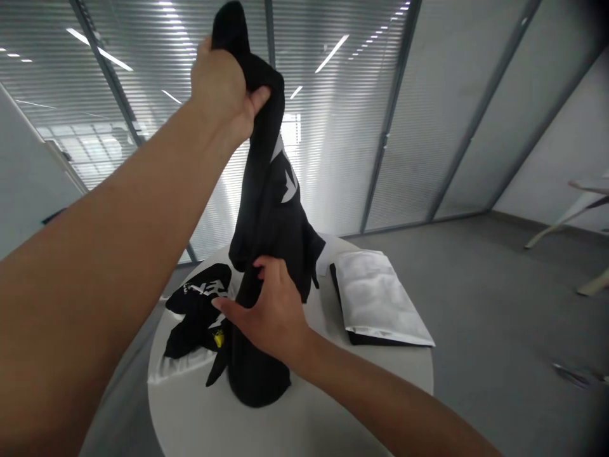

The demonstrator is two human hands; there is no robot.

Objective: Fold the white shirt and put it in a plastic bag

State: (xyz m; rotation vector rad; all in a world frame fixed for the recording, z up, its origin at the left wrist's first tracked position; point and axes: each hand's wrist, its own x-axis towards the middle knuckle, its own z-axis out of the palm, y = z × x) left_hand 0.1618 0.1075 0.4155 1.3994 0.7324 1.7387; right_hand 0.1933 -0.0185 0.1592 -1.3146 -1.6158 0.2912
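My left hand [223,95] is raised high and closed round the top of a black garment [271,209] with white markings, which hangs down to the round white table [333,406]. Lower down, my right hand [271,311] grips the same garment near its middle, thumb spread to the left. The garment's bottom end rests bunched on the table. Beside it on the left lies another black piece of clothing [197,311] with white lettering and a small yellow tag.
A flat silver and black bag [380,298] lies on the right part of the table. Behind stand glass walls with blinds. Grey carpet surrounds the table, and the edge of another table [590,190] shows at the far right.
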